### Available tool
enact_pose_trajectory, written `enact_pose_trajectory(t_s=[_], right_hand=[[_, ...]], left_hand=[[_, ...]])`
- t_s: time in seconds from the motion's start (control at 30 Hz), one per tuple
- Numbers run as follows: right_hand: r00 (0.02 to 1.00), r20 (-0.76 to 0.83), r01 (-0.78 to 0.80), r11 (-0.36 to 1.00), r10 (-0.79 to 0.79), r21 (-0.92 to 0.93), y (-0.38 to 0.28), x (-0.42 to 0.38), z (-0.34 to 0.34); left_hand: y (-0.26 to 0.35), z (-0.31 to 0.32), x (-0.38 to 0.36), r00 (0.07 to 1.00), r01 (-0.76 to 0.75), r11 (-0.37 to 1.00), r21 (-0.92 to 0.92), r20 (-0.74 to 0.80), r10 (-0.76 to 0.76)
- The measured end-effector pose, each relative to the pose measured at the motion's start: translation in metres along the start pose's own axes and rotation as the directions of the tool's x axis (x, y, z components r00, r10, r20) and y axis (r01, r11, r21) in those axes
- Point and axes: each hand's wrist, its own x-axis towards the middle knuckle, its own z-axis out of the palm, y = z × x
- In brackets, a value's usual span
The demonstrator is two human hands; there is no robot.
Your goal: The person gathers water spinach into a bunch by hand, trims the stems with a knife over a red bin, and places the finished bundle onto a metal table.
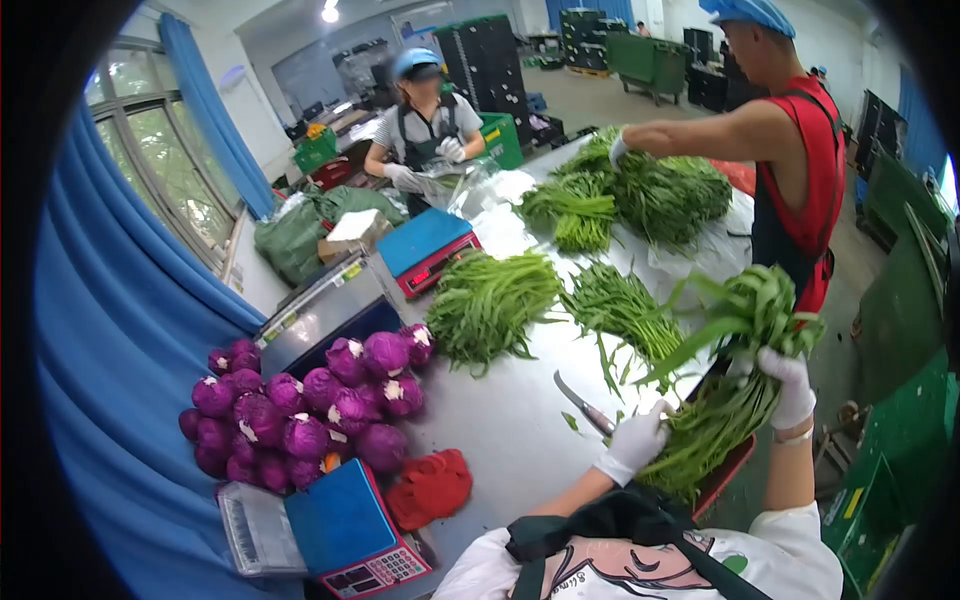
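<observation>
A large bunch of long leafy greens [715, 425] hangs over the table's near right edge. My right hand [788, 388], in a white glove, is wrapped around its upper part, where leaves spread above the fingers. Lower on the bunch, my gloved left hand [634, 442] is curled against its left side with the fingers closed on the greens; the fingertips are partly hidden. A knife with a curved blade [572, 390] is right beside my left hand, its handle end meeting the glove. Just beyond lies a looser pile of greens [628, 312].
Purple cabbages [262, 420] are heaped at left, near a blue-topped scale [340, 515] and a red cloth [430, 488]. Another scale [425, 245] and more greens [495, 300] sit farther back. One co-worker [425, 130] stands across the metal table [480, 420], another [800, 150] at right.
</observation>
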Motion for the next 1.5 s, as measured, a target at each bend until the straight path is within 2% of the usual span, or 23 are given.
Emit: enact_pose_trajectory(t_s=[0.07, 0.13, 0.17, 0.23, 0.27, 0.33, 0.37, 0.4, 0.47, 0.5, 0.6, 0.67, 0.83, 0.9, 1.0, 1.07, 1.17, 1.23, 1.3, 1.33, 1.37, 1.43, 1.5], right_hand=[[0.997, -0.068, 0.045, 0.997, -0.04, 0.066, -0.013, -0.001, 0.001], [0.99, -0.139, 0.042, 0.971, -0.009, 0.234, 0.004, -0.014, -0.007], [0.99, -0.133, 0.097, 0.943, -0.057, 0.318, -0.008, -0.011, -0.014], [0.911, -0.399, 0.229, 0.935, -0.106, 0.273, -0.031, -0.01, -0.003], [0.983, -0.157, 0.153, 0.912, -0.1, 0.38, -0.035, -0.007, -0.019], [0.979, 0.147, 0.051, 0.866, -0.143, 0.497, -0.034, -0.003, -0.043], [0.965, 0.2, 0.045, 0.857, -0.17, 0.513, -0.031, 0.0, -0.046], [0.937, 0.291, 0.016, 0.857, -0.192, 0.515, -0.027, 0.002, -0.047], [0.942, 0.267, -0.006, 0.785, -0.203, 0.619, -0.019, 0.001, -0.05], [0.945, 0.256, -0.02, 0.745, -0.205, 0.667, -0.015, -0.001, -0.051], [0.944, 0.264, -0.061, 0.683, -0.197, 0.728, -0.002, 0.008, -0.057], [0.978, 0.179, -0.061, 0.681, -0.104, 0.73, 0.007, 0.011, -0.059], [0.985, 0.155, -0.167, 0.575, 0.071, 0.801, 0.035, 0.013, -0.082], [0.987, 0.16, -0.136, 0.55, 0.004, 0.824, 0.043, 0.016, -0.094], [0.993, 0.117, -0.109, 0.581, 0.023, 0.806, 0.042, 0.014, -0.094], [0.997, 0.028, -0.068, 0.755, 0.065, 0.652, 0.042, 0.015, -0.1], [0.998, 0.014, 0.028, 0.645, -0.06, 0.764, 0.029, 0.015, -0.102], [0.992, 0.019, 0.073, 0.676, -0.127, 0.733, 0.014, 0.012, -0.117], [0.996, 0.004, 0.061, 0.724, -0.088, 0.687, 0.002, 0.006, -0.118], [0.998, -0.003, 0.046, 0.771, -0.057, 0.635, 0.001, 0.004, -0.12], [1.0, -0.011, 0.029, 0.813, -0.027, 0.581, 0.004, 0.004, -0.124], [1.0, -0.008, 0.008, 0.85, -0.004, 0.527, 0.004, 0.003, -0.123], [1.0, 0.015, 0.007, 0.841, -0.019, 0.54, 0.007, -0.001, -0.116]], left_hand=[[-0.05, 0.045, 0.018, 0.994, 0.087, 0.884, -0.46, -0.023, -0.11], [-0.108, 0.083, 0.029, 0.894, 0.293, 0.033, -0.955, 0.262, -0.365], [-0.121, 0.095, 0.041, 0.856, 0.319, -0.177, -0.931, 0.363, -0.368], [-0.115, 0.087, 0.044, 0.914, 0.39, 0.463, -0.796, 0.397, -0.086], [-0.101, 0.082, 0.037, 0.902, 0.228, 0.771, -0.595, 0.428, 0.064], [-0.094, 0.083, 0.024, 0.827, -0.204, 0.941, -0.269, 0.467, 0.313], [-0.115, 0.092, 0.022, 0.788, -0.546, 0.83, -0.117, 0.266, 0.556], [-0.13, 0.099, 0.039, 0.834, -0.294, 0.85, -0.438, 0.317, 0.452], [-0.103, 0.069, 0.054, 0.872, 0.081, 0.812, -0.578, 0.436, 0.223], [-0.067, 0.037, 0.052, 0.888, 0.147, 0.866, -0.478, 0.449, 0.097], [-0.094, 0.063, 0.058, 0.869, 0.144, 0.383, -0.913, 0.301, 0.392], [-0.1, 0.068, 0.055, 0.886, 0.111, 0.279, -0.954, 0.223, 0.407], [-0.025, 0.021, 0.035, 0.92, -0.317, 0.686, -0.655, -0.036, 0.391], [-0.021, 0.016, 0.031, 0.922, -0.211, 0.535, -0.818, 0.015, 0.386], [-0.011, -0.012, 0.024, 0.819, 0.438, -0.281, -0.854, 0.249, 0.517], [-0.097, 0.037, 0.029, 0.984, -0.029, 0.543, -0.839, 0.073, 0.165], [-0.094, 0.021, 0.017, 0.972, 0.229, -0.286, -0.931, 0.233, 0.02], [-0.094, 0.023, 0.014, 0.949, 0.314, -0.529, -0.788, 0.28, 0.147], [-0.104, 0.049, 0.018, 0.881, 0.412, -0.471, -0.78, 0.21, 0.423], [-0.102, 0.056, 0.017, 0.902, 0.399, -0.004, -0.917, 0.391, 0.185], [-0.094, 0.068, 0.026, 0.853, 0.321, 0.791, -0.521, 0.523, -0.002], [-0.084, 0.066, 0.029, 0.873, -0.451, 0.888, -0.088, 0.166, 0.459], [-0.063, 0.037, 0.046, 0.968, -0.13, 0.947, -0.294, 0.171, 0.186]])
